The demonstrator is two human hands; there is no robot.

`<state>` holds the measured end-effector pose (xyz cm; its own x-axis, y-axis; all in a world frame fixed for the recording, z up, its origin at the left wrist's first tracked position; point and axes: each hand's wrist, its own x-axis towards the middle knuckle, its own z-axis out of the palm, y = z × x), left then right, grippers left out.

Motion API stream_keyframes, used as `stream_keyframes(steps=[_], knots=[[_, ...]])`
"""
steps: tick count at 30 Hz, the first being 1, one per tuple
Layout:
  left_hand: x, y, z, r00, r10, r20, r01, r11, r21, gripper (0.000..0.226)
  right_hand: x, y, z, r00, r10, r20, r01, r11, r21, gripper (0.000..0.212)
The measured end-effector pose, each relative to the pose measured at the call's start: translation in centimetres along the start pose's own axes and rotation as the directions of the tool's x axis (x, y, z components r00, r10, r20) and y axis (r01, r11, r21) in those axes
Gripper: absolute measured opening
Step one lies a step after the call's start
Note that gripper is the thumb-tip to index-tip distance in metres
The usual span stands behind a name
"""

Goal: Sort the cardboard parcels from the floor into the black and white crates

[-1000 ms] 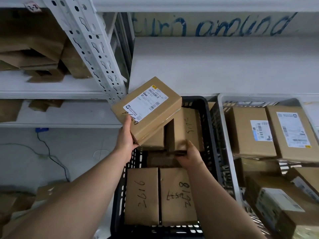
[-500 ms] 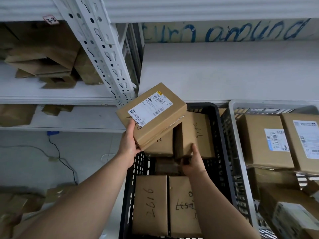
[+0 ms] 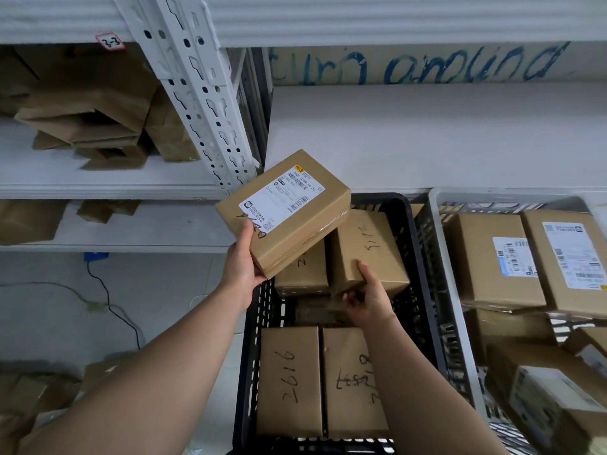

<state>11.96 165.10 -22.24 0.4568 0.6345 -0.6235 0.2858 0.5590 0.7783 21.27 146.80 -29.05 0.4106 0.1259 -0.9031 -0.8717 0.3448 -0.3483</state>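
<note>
While my L hand (image 3: 242, 257) grips the labelled parcel (image 3: 285, 208) by its near-left end, thumb on top & fingers under, the box hangs over the black crate's (image 3: 423, 274) far-left corner. Label faces up, long axis runs near-left to far-right, slightly tilted. R hand (image 3: 368, 298) clasps the near edge of a tipped-up parcel (image 3: 368, 244) inside the crate. White crate (image 3: 440, 224) w/ more parcels sits just right.
</note>
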Motion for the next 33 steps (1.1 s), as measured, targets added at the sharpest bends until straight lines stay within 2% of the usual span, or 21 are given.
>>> stream_keyframes(steps=[3,6,11,15,19,23,25,29,31,33], knots=[[-0.4,0.4,-0.2,1.000,0.011,0.015,-0.011,1.000,0.008,0.062,-1.7,0.1,0.4,0.995,-0.075,-0.073,0.066,0.990,-0.125,0.094],[-0.8,0.8,-0.5,1.000,0.018,0.019,-0.019,1.000,0.004,0.062,-2.9,-0.6,0.2,0.977,-0.160,-0.140,0.127,0.967,-0.222,0.103],[-1.5,1.2,-1.4,1.000,0.022,0.013,-0.022,1.000,-0.007,0.067,-5.2,-1.8,-1.7,0.982,-0.141,-0.130,0.096,0.948,-0.304,0.103],[-2.3,1.3,-2.0,0.999,0.022,0.033,-0.022,1.000,0.007,0.071,-7.4,-2.5,-3.4,0.988,-0.138,-0.064,0.102,0.911,-0.400,0.073],[-3.1,1.5,-2.4,0.998,0.030,0.058,-0.030,1.000,-0.007,0.071,-10.0,-3.3,-4.7,0.990,-0.137,-0.027,0.108,0.873,-0.476,0.065],[-3.7,1.9,-2.9,0.998,0.020,0.068,-0.019,1.000,-0.014,0.070,-12.4,-4.5,-6.7,0.992,-0.127,0.026,0.115,0.769,-0.628,0.051],[-3.9,2.1,-3.2,0.997,0.015,0.071,-0.013,0.999,-0.035,0.066,-12.8,-4.8,-7.9,0.994,-0.071,0.083,0.109,0.700,-0.706,0.055],[-4.3,1.8,-3.9,0.994,0.035,0.107,-0.034,0.999,-0.011,0.050,-12.4,-4.3,-9.8,0.986,0.038,0.164,0.117,0.542,-0.832,0.094],[-4.5,1.4,-4.2,0.993,0.034,0.115,-0.034,0.999,0.003,0.046,-12.2,-3.7,-10.2,0.973,0.102,0.205,0.132,0.481,-0.867,0.096],[-4.8,1.0,-4.4,0.992,0.029,0.119,-0.029,1.000,0.003,0.045,-11.9,-2.9,-10.6,0.956,0.171,0.240,0.142,0.447,-0.883,0.087]])
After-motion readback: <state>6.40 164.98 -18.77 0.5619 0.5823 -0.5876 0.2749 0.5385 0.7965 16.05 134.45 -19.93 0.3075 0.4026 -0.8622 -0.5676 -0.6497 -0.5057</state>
